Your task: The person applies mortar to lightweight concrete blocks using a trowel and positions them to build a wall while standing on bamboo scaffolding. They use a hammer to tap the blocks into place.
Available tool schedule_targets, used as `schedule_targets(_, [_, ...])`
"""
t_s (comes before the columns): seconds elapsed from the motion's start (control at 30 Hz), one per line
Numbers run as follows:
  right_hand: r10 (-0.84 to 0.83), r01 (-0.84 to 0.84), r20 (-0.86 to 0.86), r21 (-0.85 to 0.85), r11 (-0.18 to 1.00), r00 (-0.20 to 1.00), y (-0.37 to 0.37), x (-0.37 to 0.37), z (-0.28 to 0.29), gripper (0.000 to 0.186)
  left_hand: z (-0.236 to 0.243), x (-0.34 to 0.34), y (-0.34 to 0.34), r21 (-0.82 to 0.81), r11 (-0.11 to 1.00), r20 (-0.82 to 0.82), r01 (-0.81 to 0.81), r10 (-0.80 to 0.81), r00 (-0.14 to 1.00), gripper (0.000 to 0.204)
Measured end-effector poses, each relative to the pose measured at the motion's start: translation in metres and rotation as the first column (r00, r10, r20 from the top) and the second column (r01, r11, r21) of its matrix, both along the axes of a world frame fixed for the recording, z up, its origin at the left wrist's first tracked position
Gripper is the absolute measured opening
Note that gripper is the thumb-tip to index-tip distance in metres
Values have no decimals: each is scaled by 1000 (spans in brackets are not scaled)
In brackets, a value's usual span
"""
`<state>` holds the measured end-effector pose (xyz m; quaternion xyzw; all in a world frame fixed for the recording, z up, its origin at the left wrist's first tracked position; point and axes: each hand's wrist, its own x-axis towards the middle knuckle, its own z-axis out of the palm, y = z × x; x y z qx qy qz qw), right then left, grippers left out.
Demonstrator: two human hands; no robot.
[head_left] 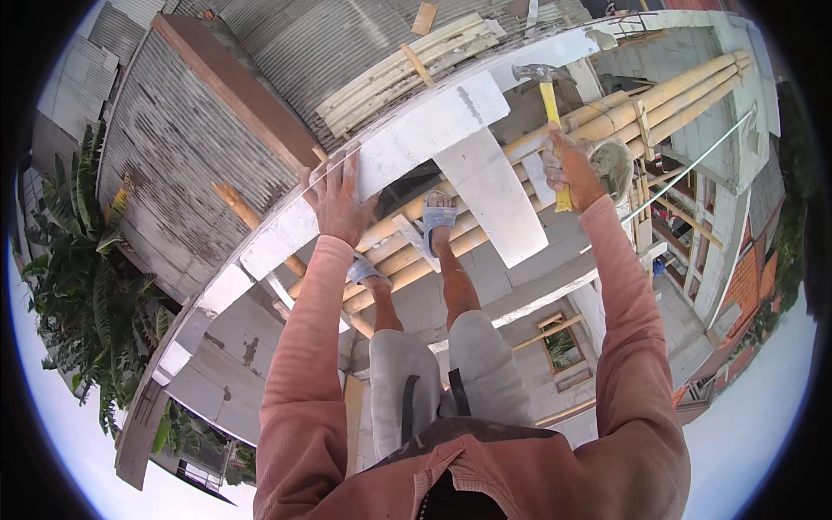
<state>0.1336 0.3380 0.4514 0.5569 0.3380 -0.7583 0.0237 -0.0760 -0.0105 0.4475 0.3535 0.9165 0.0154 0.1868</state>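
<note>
My right hand is wrapped around the yellow handle of a claw hammer. Its dark metal head points away from me, over the top of the wall. Spread fingers of my left hand lie on a white lightweight block in the top course of the wall. A loose white slab rests on the bamboo poles between my feet and the hammer. Close beside my right hand stands a bucket with grey, mortar-like residue inside.
I stand in sandals on a scaffold of bamboo poles, with open drops between them. Beyond the wall lie a corrugated roof and stacked pale strips. A thin pale pole slants at right. Banana plants grow at left.
</note>
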Motion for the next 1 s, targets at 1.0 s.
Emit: schedule_targets(1.0, [-17,39,73,-312,949,997,5,-31,5,41,27,62,-149,-21,-541,936,-841,285,-207,105])
